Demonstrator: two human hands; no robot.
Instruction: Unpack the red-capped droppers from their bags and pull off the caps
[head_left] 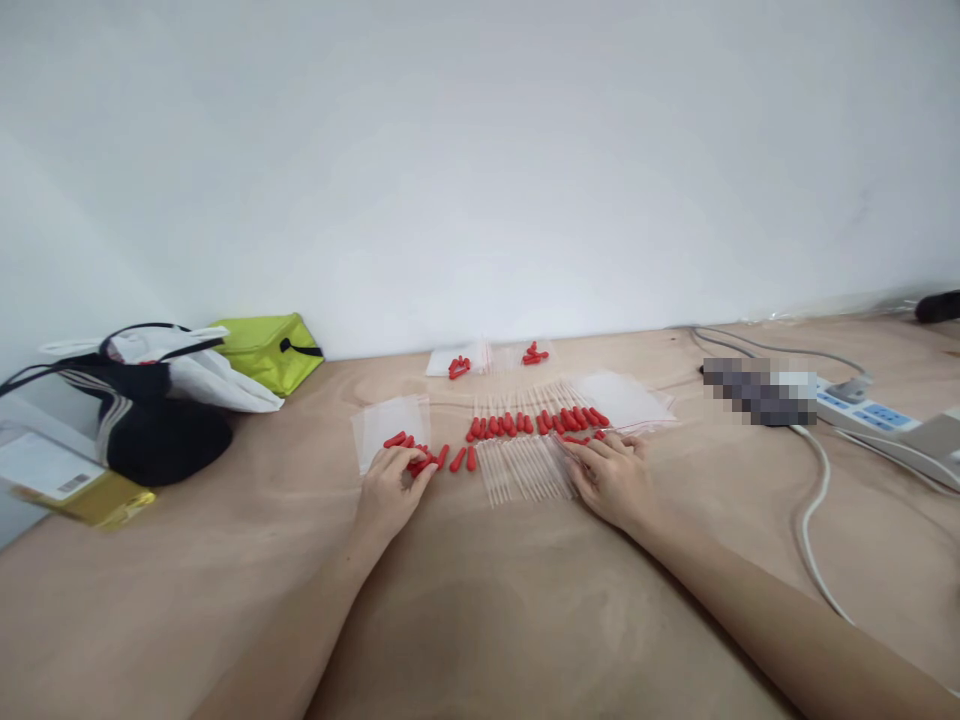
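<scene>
My left hand is at a small pile of red rubber bulbs, its thumb and forefinger bent in around one of them. Two loose red bulbs lie just to its right. Thin clear tubes are laid side by side in a near row, with a second row of tubes behind. Between the rows runs a line of red bulbs. My right hand lies over the right end of the near tubes, fingers spread and slightly curved, beside more red bulbs; its fingertips are partly hidden.
Clear plastic bags lie left and right of the rows; another bag is behind my right hand. Small heaps of red bulbs sit near the wall. A power strip with cables is right; a yellow-green bag and dark cap are left.
</scene>
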